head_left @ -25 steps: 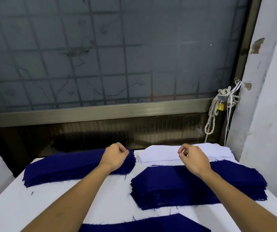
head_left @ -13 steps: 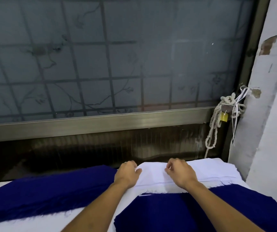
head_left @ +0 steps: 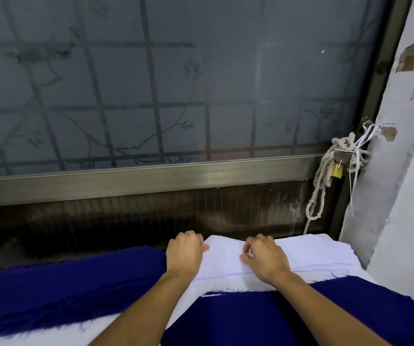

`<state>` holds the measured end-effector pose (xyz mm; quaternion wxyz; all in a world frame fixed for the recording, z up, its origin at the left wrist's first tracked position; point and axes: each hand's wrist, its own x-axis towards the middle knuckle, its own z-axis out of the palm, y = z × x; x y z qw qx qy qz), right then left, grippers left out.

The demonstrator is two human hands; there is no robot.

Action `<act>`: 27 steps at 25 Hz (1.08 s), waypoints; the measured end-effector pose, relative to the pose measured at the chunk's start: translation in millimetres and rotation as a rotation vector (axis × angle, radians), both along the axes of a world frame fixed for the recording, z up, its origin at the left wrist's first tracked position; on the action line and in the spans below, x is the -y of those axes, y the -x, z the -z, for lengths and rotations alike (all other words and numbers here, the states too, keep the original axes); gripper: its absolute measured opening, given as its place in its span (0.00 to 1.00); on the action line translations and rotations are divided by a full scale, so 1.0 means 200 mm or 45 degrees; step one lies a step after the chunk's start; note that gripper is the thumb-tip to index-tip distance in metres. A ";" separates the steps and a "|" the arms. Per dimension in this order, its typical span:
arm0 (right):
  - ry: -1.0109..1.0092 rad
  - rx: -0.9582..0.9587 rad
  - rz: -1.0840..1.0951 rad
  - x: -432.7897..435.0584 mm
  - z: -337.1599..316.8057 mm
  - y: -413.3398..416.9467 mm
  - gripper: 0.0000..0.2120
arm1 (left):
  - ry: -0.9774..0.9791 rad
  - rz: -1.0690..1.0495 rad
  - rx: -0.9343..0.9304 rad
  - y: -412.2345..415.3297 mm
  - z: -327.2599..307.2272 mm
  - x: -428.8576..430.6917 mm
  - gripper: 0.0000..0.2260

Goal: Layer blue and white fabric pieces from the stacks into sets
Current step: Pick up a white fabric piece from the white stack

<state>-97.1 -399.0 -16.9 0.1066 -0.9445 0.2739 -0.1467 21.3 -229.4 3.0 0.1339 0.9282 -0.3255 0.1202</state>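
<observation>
A stack of white fabric pieces [head_left: 308, 255] lies at the table's far edge, right of centre. My left hand [head_left: 184, 253] sits at the stack's left end, fingers curled over its corner. My right hand [head_left: 263, 258] rests on top of the stack near its middle, fingertips curled and pinching the top white piece. A stack of blue pieces [head_left: 276, 318] lies in front of the white one, under my right forearm. Another blue stack [head_left: 63, 288] stretches to the left.
The white table [head_left: 38, 335] shows between the blue stacks. Behind it stand a dark panel and a frosted window with a metal sill [head_left: 151, 181]. A white wall [head_left: 400, 196] rises close on the right, with a knotted rope and yellow padlock [head_left: 336, 166] beside it.
Both hands have moved forward and onto the white stack; the left left the blue stack. The view has tilted up and drawn closer, so the nearer blue pieces have dropped out of sight.
</observation>
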 end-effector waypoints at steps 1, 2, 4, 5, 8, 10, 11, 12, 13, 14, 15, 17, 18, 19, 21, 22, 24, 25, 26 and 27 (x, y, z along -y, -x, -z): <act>0.028 0.006 -0.005 0.00 -0.01 0.00 0.12 | -0.033 0.019 0.064 0.00 0.00 0.00 0.13; 0.057 0.030 -0.014 -0.01 -0.01 0.00 0.15 | -0.049 0.049 0.121 0.00 -0.01 0.00 0.13; 0.066 0.133 -0.070 -0.03 -0.04 -0.01 0.22 | -0.001 0.142 0.161 0.02 -0.04 -0.01 0.12; 0.038 0.188 -0.124 -0.05 -0.06 -0.02 0.23 | 0.056 0.193 0.137 0.03 -0.06 -0.02 0.11; -0.065 0.281 -0.217 -0.10 -0.15 -0.05 0.19 | 0.211 0.295 0.010 0.07 -0.15 -0.06 0.08; -0.082 0.259 -0.222 -0.13 -0.20 -0.04 0.13 | 0.281 0.292 -0.037 0.11 -0.21 -0.10 0.09; -0.098 0.248 -0.221 -0.14 -0.22 -0.02 0.10 | 0.319 0.269 -0.062 0.12 -0.24 -0.13 0.10; -0.133 0.241 -0.214 -0.14 -0.24 0.00 0.08 | 0.357 0.241 -0.088 0.12 -0.27 -0.17 0.10; -0.187 0.237 -0.207 -0.13 -0.26 0.03 0.06 | 0.394 0.214 -0.115 0.12 -0.30 -0.21 0.11; -0.252 0.227 -0.198 -0.12 -0.29 0.07 0.08 | 0.433 0.190 -0.144 0.12 -0.33 -0.25 0.11; -0.296 0.217 -0.184 -0.11 -0.31 0.10 0.12 | 0.480 0.168 -0.175 0.12 -0.36 -0.29 0.11; -0.314 0.189 -0.182 -0.12 -0.35 0.16 0.20 | 0.571 0.120 -0.216 0.12 -0.41 -0.39 0.11; -0.310 0.178 -0.183 -0.13 -0.38 0.19 0.22 | 0.602 0.091 -0.223 0.13 -0.44 -0.44 0.11; -0.316 0.173 -0.184 -0.14 -0.41 0.22 0.21 | 0.622 0.059 -0.225 0.13 -0.46 -0.49 0.11; -0.366 0.204 -0.213 -0.16 -0.45 0.28 0.12 | 0.646 -0.004 -0.227 0.13 -0.51 -0.61 0.11; -0.379 0.211 -0.231 -0.18 -0.47 0.31 0.09 | 0.653 -0.034 -0.226 0.13 -0.53 -0.67 0.11; -0.404 0.222 -0.253 -0.20 -0.50 0.37 0.09 | 0.661 -0.084 -0.223 0.13 -0.56 -0.79 0.11; -0.424 0.235 -0.261 -0.23 -0.52 0.40 0.08 | 0.671 -0.105 -0.221 0.13 -0.57 -0.86 0.10; -0.444 0.253 -0.271 -0.24 -0.54 0.43 0.07 | 0.685 -0.126 -0.219 0.14 -0.58 -0.92 0.10; -0.467 0.266 -0.275 -0.26 -0.56 0.46 0.08 | 0.702 -0.148 -0.217 0.14 -0.58 -0.97 0.10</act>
